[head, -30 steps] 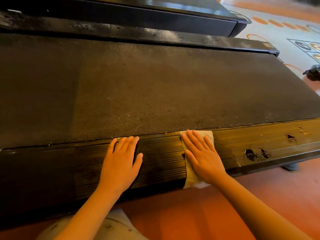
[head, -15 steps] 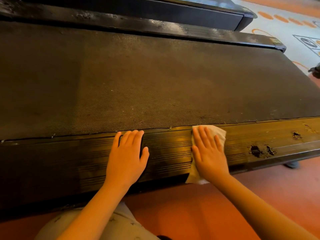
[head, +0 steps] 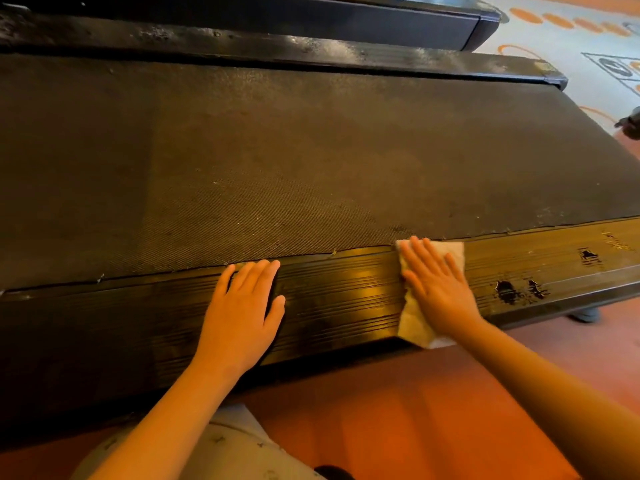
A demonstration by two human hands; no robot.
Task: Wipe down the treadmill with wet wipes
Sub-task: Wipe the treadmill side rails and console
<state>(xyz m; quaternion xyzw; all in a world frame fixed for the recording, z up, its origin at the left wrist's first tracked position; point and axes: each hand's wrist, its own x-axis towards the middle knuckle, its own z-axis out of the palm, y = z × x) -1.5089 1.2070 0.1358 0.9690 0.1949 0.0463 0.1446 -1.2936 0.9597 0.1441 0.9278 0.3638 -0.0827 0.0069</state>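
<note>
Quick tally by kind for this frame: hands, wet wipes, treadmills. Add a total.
Hands: 2 (left hand flat on the side rail, right hand flat on the wet wipe)
Wet wipes: 1
Treadmills: 2 (near treadmill, second deck behind it, only partly in view)
Total: 5

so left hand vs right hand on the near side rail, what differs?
The left hand rests bare on the side rail; the right hand presses a white wet wipe flat against it. The left hand lies on a glossy dark stretch; the right hand sits where the rail turns duller and scuffed. Shared: both palms down, fingers straight, fingertips near the belt edge.
</note>
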